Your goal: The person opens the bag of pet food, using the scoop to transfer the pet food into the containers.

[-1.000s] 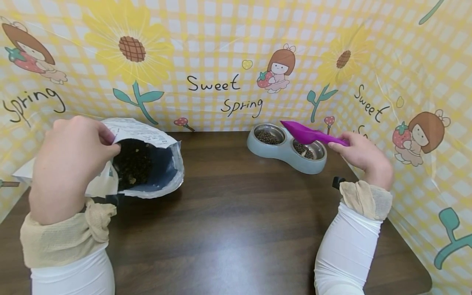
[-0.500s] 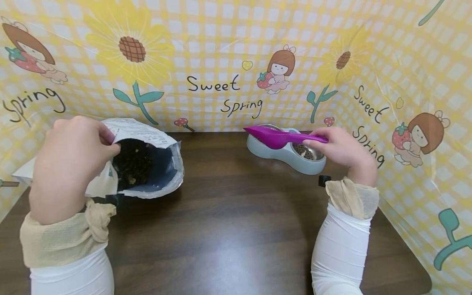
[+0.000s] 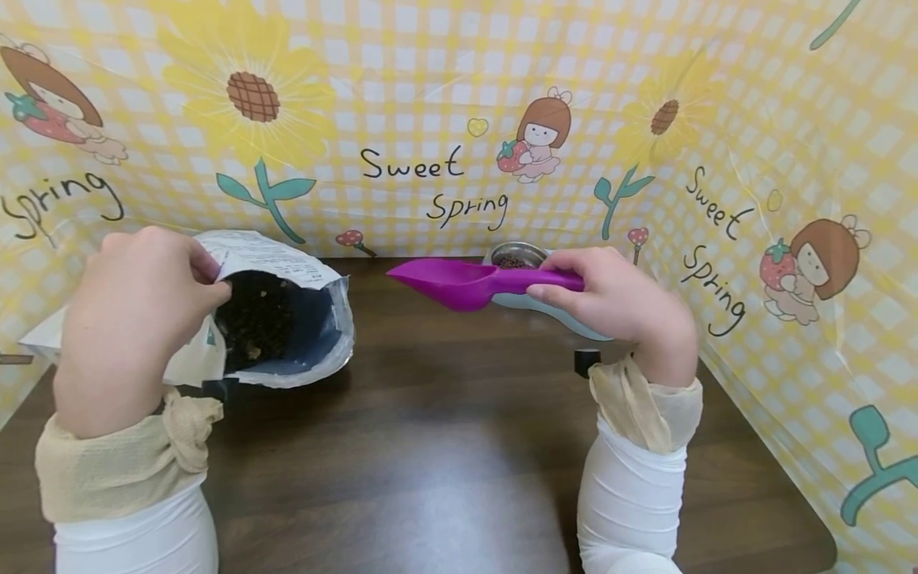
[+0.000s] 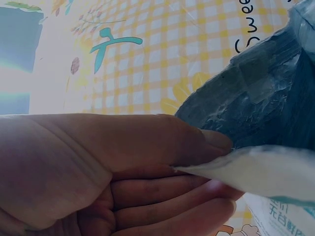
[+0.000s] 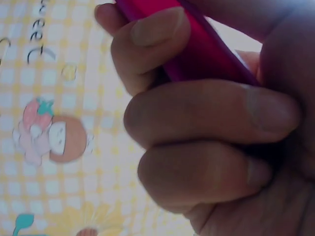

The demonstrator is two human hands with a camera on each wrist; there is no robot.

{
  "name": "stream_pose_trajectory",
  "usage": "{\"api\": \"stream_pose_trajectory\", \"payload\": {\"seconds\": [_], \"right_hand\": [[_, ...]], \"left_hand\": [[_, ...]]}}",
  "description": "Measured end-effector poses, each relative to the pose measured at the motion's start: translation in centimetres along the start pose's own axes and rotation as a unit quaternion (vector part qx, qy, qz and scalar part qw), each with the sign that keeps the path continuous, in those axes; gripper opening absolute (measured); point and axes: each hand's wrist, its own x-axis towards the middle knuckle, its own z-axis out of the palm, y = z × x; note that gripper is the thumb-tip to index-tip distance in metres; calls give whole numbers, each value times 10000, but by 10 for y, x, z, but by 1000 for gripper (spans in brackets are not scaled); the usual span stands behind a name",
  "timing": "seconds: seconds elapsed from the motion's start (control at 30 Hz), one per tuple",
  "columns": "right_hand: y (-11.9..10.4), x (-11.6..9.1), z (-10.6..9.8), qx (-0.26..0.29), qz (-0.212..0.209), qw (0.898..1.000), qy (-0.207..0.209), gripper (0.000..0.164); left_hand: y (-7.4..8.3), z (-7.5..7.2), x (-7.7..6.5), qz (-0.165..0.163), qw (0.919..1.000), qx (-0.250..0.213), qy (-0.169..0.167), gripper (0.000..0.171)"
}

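Note:
My left hand (image 3: pixel 139 327) pinches the torn upper edge of a white foil-lined bag (image 3: pixel 280 259) at the left, its mouth facing me. Dark brown pellets (image 3: pixel 258 315) lie inside the bag. In the left wrist view the thumb presses the bag's rim (image 4: pixel 266 169) against the fingers. A purple scoop (image 3: pixel 455 283) is gripped by its handle in my right hand (image 3: pixel 610 299), its pointed tip toward the bag and apart from it. The right wrist view shows fingers (image 5: pixel 197 110) curled round the handle (image 5: pixel 197 54).
Behind the right hand stands a grey double pet bowl (image 3: pixel 534 307) with steel insets. Brown kibble (image 3: pixel 512 261) shows in its left inset; the right one is hidden by the hand. A checked cloth (image 3: pixel 430 96) walls the brown table (image 3: pixel 430 446) at the back and sides.
My right hand has carried the scoop leftward, from over the right bowl past the left one, toward the bag. The left hand and the bag have stayed in place.

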Motion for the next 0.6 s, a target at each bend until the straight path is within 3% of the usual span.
{"api": "stream_pose_trajectory", "payload": {"seconds": [0.33,0.6], "right_hand": [[-57,16,24,33,-410,9985,-364,22],[-101,47,50,-139,-309,9969,-714,33]], "left_hand": [[-5,2,2,-35,9999,86,51,22],[-1,-1,-2,173,9996,-198,82,20]]}}
